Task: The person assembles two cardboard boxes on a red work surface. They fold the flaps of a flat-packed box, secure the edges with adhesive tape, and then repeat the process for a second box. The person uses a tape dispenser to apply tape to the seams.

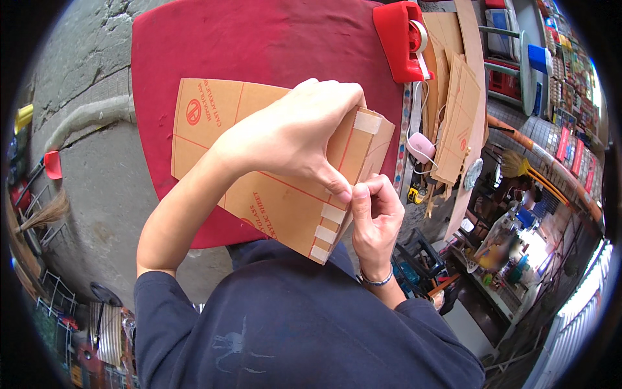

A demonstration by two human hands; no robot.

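A brown paper-covered acrylic sheet [207, 129] with red lines and print lies tilted across the table and my lap. A second brown panel [379, 146] meets its right edge at an angle. Short pale tape strips [327, 223] stick along that edge, and another tape strip [367, 122] sits at the far corner. My left hand [291, 133] arches over the sheet, gripping the joined edge, thumb pressed near its middle. Right beside that thumb, my right hand [378, 217] is closed in a pinch at the edge; what lies between its fingertips is hidden.
A dark red cloth [311, 39] covers the table. At its far right stands a red tape dispenser [398, 45]. Further right are brown offcuts [457, 123], a pink device [421, 148] with a white cord, and a yellow tape measure [416, 193]. A broom [515, 163] leans beyond.
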